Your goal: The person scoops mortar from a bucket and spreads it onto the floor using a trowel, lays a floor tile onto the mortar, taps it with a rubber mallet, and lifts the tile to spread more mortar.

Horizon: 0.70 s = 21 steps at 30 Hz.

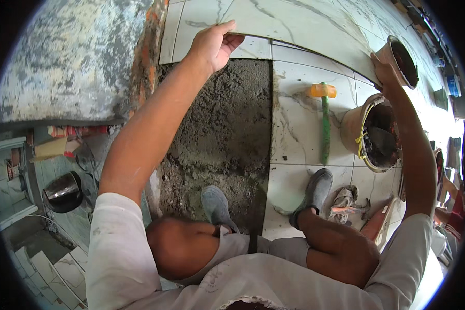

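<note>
A large white floor tile (299, 23) with grey veins is held up at the far side, its near edge lifted off the floor. My left hand (214, 46) pinches its near left edge, thumb on top and fingers beneath. Around its right end my right hand (387, 75) is closed, close to a bucket. Below the tile lies a rectangular bed of wet grey mortar (219, 113), bordered on the right by laid tiles (315, 142). A mallet (324, 119) with an orange head and green handle rests on those tiles.
Right of the mallet stands a bucket (354, 129) with dark mortar and a trowel (381, 140); another bucket (403, 62) is farther back. A crumpled cloth (345, 199) and a hammer (354, 210) lie near my right foot. A rough plastered wall (67, 62) borders the left.
</note>
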Available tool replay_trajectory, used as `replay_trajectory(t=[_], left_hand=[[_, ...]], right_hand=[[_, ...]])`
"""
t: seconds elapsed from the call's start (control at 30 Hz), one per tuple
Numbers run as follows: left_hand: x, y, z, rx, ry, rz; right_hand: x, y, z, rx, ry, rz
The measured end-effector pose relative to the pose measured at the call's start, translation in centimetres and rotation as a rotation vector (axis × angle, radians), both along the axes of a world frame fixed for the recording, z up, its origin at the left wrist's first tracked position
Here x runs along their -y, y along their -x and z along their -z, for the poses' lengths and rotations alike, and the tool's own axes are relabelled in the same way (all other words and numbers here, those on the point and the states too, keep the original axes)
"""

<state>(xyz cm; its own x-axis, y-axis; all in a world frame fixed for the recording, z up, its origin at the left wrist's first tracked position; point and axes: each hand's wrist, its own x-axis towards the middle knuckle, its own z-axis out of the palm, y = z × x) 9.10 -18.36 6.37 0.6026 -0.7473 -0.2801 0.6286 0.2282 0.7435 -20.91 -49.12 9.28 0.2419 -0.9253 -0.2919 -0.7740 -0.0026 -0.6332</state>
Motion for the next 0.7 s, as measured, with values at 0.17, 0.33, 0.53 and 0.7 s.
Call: replay_trajectory(t=[0.17, 0.33, 0.53, 0.7], left_hand=[[3.8, 0.1, 4.7, -0.082, -0.025, -0.041], [6.3, 0.6, 8.7, -0.12, -0.063, -0.075], [8.7, 3.6, 12.8, -0.097, -0.077, -0.104], [11.1, 6.4, 15.0, -0.095, -0.073, -0.094]], right_hand=[[6.0, -1.0, 4.5, -0.082, -0.033, -0.049], [10.3, -2.4, 8.7, -0.521, 0.243, -0.559], [12.9, -2.2, 11.7, -0.213, 0.119, -0.213], [15.2, -0.4, 13.8, -0.184, 0.047, -0.185]])
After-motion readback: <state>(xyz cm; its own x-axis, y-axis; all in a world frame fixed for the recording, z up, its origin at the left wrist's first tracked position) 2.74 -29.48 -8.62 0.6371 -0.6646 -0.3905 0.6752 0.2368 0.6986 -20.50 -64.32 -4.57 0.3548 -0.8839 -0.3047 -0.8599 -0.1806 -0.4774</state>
